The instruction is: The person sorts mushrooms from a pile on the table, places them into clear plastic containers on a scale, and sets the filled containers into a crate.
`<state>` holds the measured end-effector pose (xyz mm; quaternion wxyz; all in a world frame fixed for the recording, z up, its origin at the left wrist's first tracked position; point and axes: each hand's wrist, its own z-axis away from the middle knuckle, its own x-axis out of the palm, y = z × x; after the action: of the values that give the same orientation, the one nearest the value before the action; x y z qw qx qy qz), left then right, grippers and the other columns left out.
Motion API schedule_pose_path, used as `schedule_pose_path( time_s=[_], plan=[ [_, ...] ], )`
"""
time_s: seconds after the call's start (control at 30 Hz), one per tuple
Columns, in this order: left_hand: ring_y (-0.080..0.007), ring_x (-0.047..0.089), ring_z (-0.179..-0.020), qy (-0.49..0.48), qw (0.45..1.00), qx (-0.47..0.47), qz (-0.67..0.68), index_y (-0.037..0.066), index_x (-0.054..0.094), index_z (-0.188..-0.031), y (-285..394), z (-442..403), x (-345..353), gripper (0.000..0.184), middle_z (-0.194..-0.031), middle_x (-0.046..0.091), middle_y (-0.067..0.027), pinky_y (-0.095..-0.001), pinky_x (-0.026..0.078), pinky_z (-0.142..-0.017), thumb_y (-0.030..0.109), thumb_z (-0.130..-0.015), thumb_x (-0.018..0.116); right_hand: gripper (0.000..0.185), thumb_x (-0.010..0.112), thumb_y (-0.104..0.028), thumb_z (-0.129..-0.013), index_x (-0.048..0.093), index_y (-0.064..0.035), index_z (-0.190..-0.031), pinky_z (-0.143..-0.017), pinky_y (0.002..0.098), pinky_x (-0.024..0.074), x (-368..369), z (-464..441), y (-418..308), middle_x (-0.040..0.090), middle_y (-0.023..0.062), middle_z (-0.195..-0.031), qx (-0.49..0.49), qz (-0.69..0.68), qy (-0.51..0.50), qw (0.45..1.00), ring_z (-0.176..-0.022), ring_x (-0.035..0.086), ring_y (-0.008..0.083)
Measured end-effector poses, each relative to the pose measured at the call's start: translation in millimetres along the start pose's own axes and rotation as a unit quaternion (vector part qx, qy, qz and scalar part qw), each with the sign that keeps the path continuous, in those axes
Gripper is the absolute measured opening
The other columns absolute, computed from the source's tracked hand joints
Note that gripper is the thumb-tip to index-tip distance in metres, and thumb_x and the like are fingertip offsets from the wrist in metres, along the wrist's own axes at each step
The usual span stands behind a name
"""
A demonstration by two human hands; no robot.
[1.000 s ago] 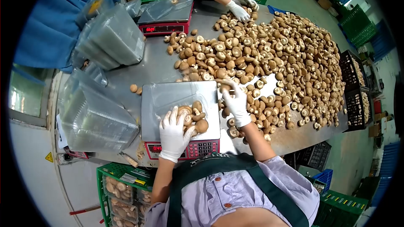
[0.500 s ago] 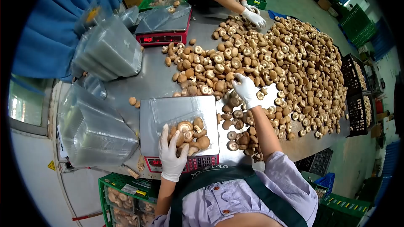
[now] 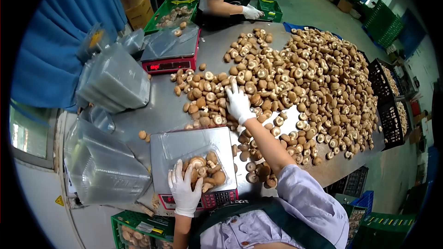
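A clear plastic tray of brown shiitake mushrooms (image 3: 197, 161) sits on the metal plate of a red scale (image 3: 162, 145). My left hand (image 3: 185, 191), in a white glove, rests against the tray's left side, its fingers spread along the edge and mushrooms. My right hand (image 3: 239, 104), also gloved, reaches over the loose shiitake pile (image 3: 318, 78) at its near left part. Its fingers are stretched out and touch mushrooms; no mushroom shows lifted in it.
Stacks of clear plastic trays (image 3: 108, 163) stand on the left. Across the table are a second scale (image 3: 170, 50) and a gloved co-worker (image 3: 226, 0). Green crates (image 3: 143, 223) hold packed mushrooms below the near edge; black crates (image 3: 392, 120) stand at the right.
My right hand has moved left across the pile, towards the scale. My left hand stays at the tray. The co-worker's hands have drawn back from the mushrooms.
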<state>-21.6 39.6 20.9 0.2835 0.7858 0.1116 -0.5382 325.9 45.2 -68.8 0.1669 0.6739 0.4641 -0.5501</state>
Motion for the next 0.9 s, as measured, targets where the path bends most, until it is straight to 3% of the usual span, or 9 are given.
schedule_pose_path(
  time_s=[0.17,0.27,0.4,0.53,0.6,0.67,0.73,0.8,0.9],
  plan=[
    [-0.0350,0.043,-0.121,-0.012,1.000,-0.025,0.009,0.004,0.055,-0.120,1.3,2.4,1.0,0.050,-0.136,0.042,-0.0196,-0.0506,0.027,-0.105,0.028,-0.078,0.066,0.041,0.051,-0.005,-0.076,0.054,-0.0035,-0.118,-0.095,0.0471,0.0383,-19.9,34.6,-3.6,0.036,0.0188,-0.141,-0.045,0.001,0.001,0.999,-0.110,0.048,0.0394],
    [-0.0356,0.043,-0.121,-0.005,1.000,-0.026,0.016,0.004,0.055,-0.120,0.9,3.8,1.6,0.050,-0.136,0.042,-0.0198,-0.0506,0.027,-0.105,0.026,-0.077,0.067,0.045,0.062,-0.015,-0.074,0.054,-0.0063,-0.118,-0.087,0.0466,0.0443,-30.7,40.0,2.0,0.038,0.0188,-0.139,-0.039,-0.039,-0.074,0.996,-0.106,0.051,0.0393],
    [-0.0378,0.042,-0.121,-0.017,0.997,-0.055,0.051,0.003,0.054,-0.120,3.6,5.2,-1.7,0.051,-0.136,0.041,-0.0204,-0.0516,0.025,-0.106,0.024,-0.076,0.068,0.055,0.069,-0.023,-0.072,0.051,-0.0080,-0.122,-0.083,0.0430,0.0482,-51.5,8.0,27.5,0.044,0.0174,-0.133,0.004,-0.108,0.044,0.993,-0.099,0.055,0.0370],
    [-0.0364,0.042,-0.121,0.007,0.997,-0.047,0.057,0.002,0.055,-0.119,3.6,7.9,-2.2,0.046,-0.136,0.041,-0.0205,-0.0478,0.028,-0.106,0.015,-0.076,0.066,0.060,0.069,-0.022,-0.074,0.046,-0.0079,-0.128,-0.086,0.0422,0.0474,-43.5,-48.7,91.5,0.042,0.0189,-0.134,0.088,0.011,0.132,0.987,-0.105,0.053,0.0376],
    [-0.0415,0.041,-0.120,0.006,0.997,-0.041,0.059,0.006,0.056,-0.122,2.4,5.0,-6.9,0.044,-0.135,0.044,-0.0205,-0.0502,0.027,-0.107,0.026,-0.083,0.063,0.061,0.070,-0.025,-0.074,0.046,-0.0035,-0.126,-0.084,0.0421,0.0481,-31.3,-66.8,116.6,0.043,0.0222,-0.131,0.160,0.050,0.156,0.973,-0.103,0.054,0.0370],
    [-0.0395,0.044,-0.118,0.022,0.998,-0.039,0.052,0.003,0.057,-0.119,2.9,4.6,-5.9,0.042,-0.132,0.047,-0.0214,-0.0497,0.029,-0.106,0.024,-0.083,0.063,0.064,0.072,-0.033,-0.072,0.048,0.0007,-0.119,-0.080,0.0426,0.0494,-22.0,-67.9,129.6,0.049,0.0226,-0.121,0.183,0.095,0.146,0.968,-0.099,0.056,0.0352],
    [-0.0390,0.044,-0.118,0.031,0.997,-0.042,0.056,0.003,0.057,-0.118,0.9,5.4,-4.6,0.041,-0.132,0.047,-0.0212,-0.0495,0.029,-0.106,0.024,-0.083,0.063,0.058,0.072,-0.034,-0.072,0.050,0.0000,-0.113,-0.080,0.0425,0.0492,-9.6,-66.9,144.3,0.052,0.0211,-0.118,0.224,0.074,0.007,0.972,-0.101,0.055,0.0352],
    [-0.0385,0.045,-0.117,0.031,0.997,-0.041,0.056,0.003,0.058,-0.117,0.2,4.9,-5.3,0.040,-0.131,0.048,-0.0212,-0.0492,0.030,-0.105,0.024,-0.083,0.063,0.050,0.072,-0.032,-0.072,0.050,-0.0012,-0.105,-0.077,0.0435,0.0497,-18.7,-53.4,134.6,0.059,0.0218,-0.105,0.179,0.083,0.065,0.978,-0.094,0.058,0.0368],
    [-0.0384,0.048,-0.115,0.052,0.996,-0.030,0.067,0.002,0.061,-0.113,-2.6,7.1,-1.4,0.034,-0.126,0.052,-0.0215,-0.0489,0.031,-0.105,0.023,-0.086,0.060,0.046,0.072,-0.028,-0.070,0.048,-0.0030,-0.101,-0.073,0.0458,0.0497,-35.0,-40.0,107.2,0.062,0.0241,-0.082,0.223,-0.108,0.106,0.963,-0.080,0.061,0.0414]
  ],
)
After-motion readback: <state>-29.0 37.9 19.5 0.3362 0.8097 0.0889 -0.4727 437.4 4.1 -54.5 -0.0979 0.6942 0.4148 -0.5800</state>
